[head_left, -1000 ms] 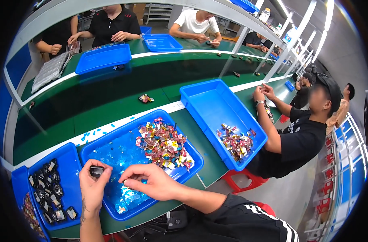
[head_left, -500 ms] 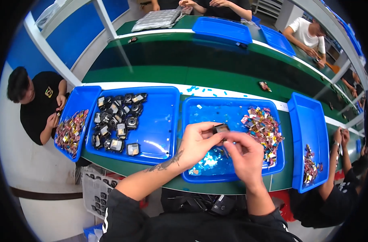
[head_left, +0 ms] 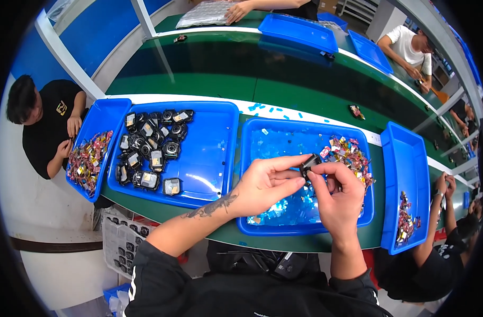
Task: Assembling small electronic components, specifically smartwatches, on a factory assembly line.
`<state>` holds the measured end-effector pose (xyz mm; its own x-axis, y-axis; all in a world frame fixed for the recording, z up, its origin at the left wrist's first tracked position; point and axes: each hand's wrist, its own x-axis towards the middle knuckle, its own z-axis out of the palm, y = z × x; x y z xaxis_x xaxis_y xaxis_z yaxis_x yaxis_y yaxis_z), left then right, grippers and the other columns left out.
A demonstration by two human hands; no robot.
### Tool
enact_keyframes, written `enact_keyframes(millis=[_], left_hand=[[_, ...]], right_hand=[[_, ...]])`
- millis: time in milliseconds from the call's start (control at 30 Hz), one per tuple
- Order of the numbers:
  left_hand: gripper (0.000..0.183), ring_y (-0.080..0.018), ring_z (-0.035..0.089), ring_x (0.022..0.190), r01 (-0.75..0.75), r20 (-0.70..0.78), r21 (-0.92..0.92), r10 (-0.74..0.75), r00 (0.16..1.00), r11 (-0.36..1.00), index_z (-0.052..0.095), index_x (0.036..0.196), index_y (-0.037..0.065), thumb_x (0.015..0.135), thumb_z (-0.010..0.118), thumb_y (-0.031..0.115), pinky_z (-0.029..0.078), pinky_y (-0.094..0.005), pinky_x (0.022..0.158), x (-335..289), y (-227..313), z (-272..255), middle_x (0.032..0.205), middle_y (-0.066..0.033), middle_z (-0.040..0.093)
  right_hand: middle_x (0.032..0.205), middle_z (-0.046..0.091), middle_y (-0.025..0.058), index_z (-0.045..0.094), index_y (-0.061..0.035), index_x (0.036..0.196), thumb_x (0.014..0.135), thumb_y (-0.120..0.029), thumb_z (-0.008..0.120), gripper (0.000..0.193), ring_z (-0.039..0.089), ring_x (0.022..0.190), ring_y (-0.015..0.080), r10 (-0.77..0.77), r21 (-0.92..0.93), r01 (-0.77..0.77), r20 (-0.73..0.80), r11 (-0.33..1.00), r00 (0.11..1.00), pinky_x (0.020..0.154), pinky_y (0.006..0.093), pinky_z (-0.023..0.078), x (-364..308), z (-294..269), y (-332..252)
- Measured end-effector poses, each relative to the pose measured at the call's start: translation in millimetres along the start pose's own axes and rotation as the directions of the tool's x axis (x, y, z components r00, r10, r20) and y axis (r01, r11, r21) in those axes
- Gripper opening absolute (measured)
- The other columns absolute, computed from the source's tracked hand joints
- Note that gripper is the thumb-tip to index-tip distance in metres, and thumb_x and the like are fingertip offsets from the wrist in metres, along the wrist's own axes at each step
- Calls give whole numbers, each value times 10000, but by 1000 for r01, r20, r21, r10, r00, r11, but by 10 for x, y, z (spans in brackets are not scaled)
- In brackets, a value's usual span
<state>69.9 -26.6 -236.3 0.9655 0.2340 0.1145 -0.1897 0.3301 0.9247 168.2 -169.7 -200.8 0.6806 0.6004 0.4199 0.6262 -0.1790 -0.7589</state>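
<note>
Tattooed left forearm (head_left: 196, 221) points toward two o'clock, right forearm (head_left: 348, 259) toward twelve; left hand (head_left: 270, 182) and right hand (head_left: 336, 193) pinch close together.

The person wears a black shirt (head_left: 209, 298) with short sleeves. White stripes (head_left: 132, 286) edge the shirt's left sleeve (head_left: 152, 272), and white trim shows along its right sleeve (head_left: 352, 285). Beyond the shirt's left cuff, a tattoo (head_left: 214, 206) spreads along the forearm; the left hand (head_left: 268, 185) and right hand (head_left: 336, 195) are bare.
</note>
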Motion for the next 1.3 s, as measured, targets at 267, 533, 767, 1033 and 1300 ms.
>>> enact_keyframes(millis=[267, 533, 767, 1033, 1300], left_hand=[[388, -200, 602, 1129, -44, -33, 64, 46, 998, 997, 489, 1354, -45, 972, 523, 16, 531, -331, 944, 23, -68, 43, 1259, -157, 596], [394, -210, 594, 1137, -14, -22, 103, 16, 1000, 995, 480, 1359, -52, 973, 522, 11, 520, -341, 961, 15, -107, 31, 1261, -170, 592], [383, -206, 601, 1128, -15, 9, 63, 14, 1000, 998, 483, 1353, -56, 980, 516, 25, 521, -337, 960, 16, -108, 71, 1259, -167, 595], [464, -183, 623, 1075, -8, -184, -17, 5, 983, 1000, 348, 1429, 60, 989, 497, 48, 554, -314, 895, 72, -44, 86, 1185, -144, 611], [355, -224, 653, 964, -327, 75, 648, 370, 926, 688, 673, 1171, 24, 851, 581, -99, 519, -292, 789, 19, 31, 62, 1146, -171, 589]], right_hand=[[686, 626, 36, 687, -15, 850, 779, 2, 720, 81, 403, 506, 79, 113, 98, -122, 86, 988, 990, 470, 248, 334, 33, -32, -34], [683, 640, 20, 693, -17, 827, 780, -6, 721, 55, 388, 495, 63, 165, 152, -187, 142, 971, 976, 465, 240, 326, 66, -51, -7], [574, 499, -14, 560, -33, 759, 758, -35, 741, 181, 370, 485, 70, 117, 11, -120, 143, 993, 983, 462, 236, 313, 120, -104, 89], [859, 585, 29, 617, -12, 1024, 797, -1, 723, 251, 565, 837, 105, 139, 393, -198, 174, 898, 975, 707, 254, 499, -22, -123, 196], [912, 667, 52, 628, 24, 1034, 844, 35, 685, 198, 639, 819, 79, 290, 589, -423, 311, 689, 905, 705, 201, 535, -115, -191, 175]])
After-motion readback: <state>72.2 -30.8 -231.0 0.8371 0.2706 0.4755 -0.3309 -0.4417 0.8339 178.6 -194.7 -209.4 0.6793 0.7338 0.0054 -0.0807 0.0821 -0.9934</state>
